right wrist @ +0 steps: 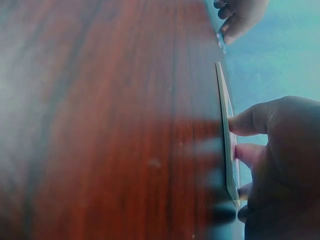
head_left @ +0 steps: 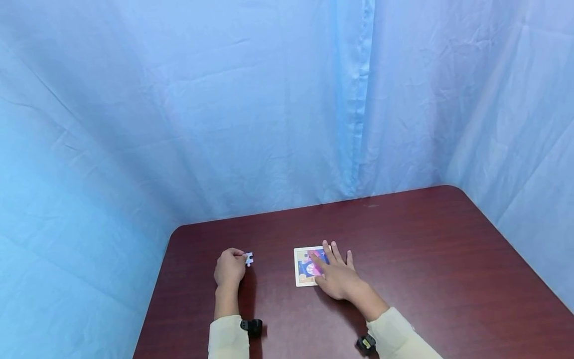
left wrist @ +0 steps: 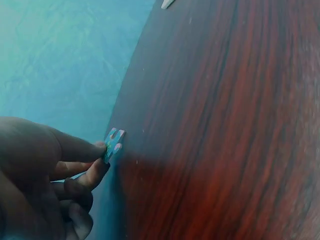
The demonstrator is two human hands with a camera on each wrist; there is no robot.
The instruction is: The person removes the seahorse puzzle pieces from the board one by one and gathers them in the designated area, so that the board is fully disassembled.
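My left hand (head_left: 229, 269) pinches a small jigsaw piece (head_left: 249, 258) between thumb and fingertips. The left wrist view shows the pinched piece (left wrist: 114, 144) tilted, with its knobs and notches pointing away from the hand. To the right lies a square jigsaw puzzle (head_left: 303, 269) with a white border and a pink, blue and tan picture. Across its right side rests my right hand (head_left: 338, 280), fingers spread and fairly straight, hiding part of the picture. In the right wrist view, thumb and fingertips touch the puzzle's board (right wrist: 224, 115), seen edge-on.
Both hands work over a dark reddish-brown wooden table (head_left: 417, 259) with rounded far corners. Light blue curtains (head_left: 251, 109) hang behind it and at both sides. A black band-mounted device (head_left: 252, 327) sits at the left wrist, another (head_left: 366, 344) at the right.
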